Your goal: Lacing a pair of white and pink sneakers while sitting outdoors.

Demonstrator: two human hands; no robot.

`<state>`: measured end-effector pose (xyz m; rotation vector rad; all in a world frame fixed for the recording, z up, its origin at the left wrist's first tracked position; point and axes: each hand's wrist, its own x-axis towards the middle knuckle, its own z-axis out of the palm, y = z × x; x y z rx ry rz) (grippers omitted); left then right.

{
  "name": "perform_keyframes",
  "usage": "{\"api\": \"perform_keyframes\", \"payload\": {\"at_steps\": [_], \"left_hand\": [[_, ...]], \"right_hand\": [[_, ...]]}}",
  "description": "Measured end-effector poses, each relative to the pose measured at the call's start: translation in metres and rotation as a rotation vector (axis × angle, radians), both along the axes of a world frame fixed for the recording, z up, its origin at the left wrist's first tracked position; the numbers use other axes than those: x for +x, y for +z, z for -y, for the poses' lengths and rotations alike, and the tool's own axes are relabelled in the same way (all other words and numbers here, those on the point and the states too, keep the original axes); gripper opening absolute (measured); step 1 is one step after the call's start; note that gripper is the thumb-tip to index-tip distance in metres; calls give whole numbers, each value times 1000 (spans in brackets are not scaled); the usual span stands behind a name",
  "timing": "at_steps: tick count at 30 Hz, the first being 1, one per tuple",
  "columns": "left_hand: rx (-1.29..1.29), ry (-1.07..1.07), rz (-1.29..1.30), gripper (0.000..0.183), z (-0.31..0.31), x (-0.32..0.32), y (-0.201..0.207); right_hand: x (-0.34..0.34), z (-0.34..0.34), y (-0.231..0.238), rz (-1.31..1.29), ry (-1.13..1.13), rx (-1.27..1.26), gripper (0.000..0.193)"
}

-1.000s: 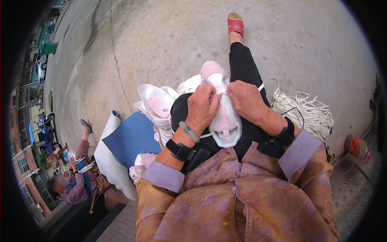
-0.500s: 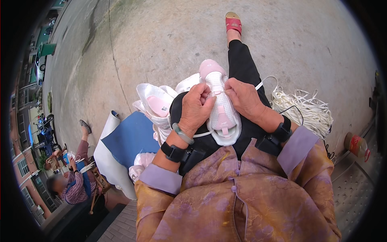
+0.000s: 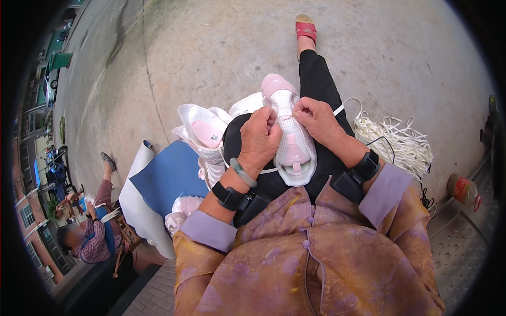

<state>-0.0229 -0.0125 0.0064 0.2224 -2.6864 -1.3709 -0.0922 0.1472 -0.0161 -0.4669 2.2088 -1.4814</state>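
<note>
A pink and white sneaker [image 3: 293, 141] rests on my lap, its pink toe pointing away from me and its heel opening close to my waist. At its left edge, near the lace rows, my left hand [image 3: 260, 138] is closed, fingertips pinched on the white shoelace. My right hand [image 3: 319, 122] pinches the lace at the right edge, opposite the left. One lace length [image 3: 340, 109] loops out past my right hand, and another shows by my left wrist. The exact lace ends and eyelets under my fingertips are hidden.
White and pink shoes [image 3: 206, 131] lie to my left beside a blue sheet [image 3: 169, 175]. A heap of white laces [image 3: 396, 147] sits to my right, with a plastic bottle [image 3: 464, 189] farther along. Another person [image 3: 97, 237] sits at far left.
Both hands have shifted slightly toward the shoe's toe. My right fingertips have drawn a little back along the lace row, and the hands stay pinched at the sneaker.
</note>
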Motion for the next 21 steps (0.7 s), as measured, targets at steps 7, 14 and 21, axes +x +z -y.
{"api": "perform_keyframes", "payload": {"at_steps": [7,14,21], "left_hand": [[7,34,-7,17,-5,7,-3],[-4,35,-19,15,-6,5,-10],[-129,-26,-70,13,-8,2,-8]], "right_hand": [[11,3,0,-120,-51,-25,10],[9,-1,0,-26,-45,-58,10],[12,-6,5,27,-41,-60,9]]}}
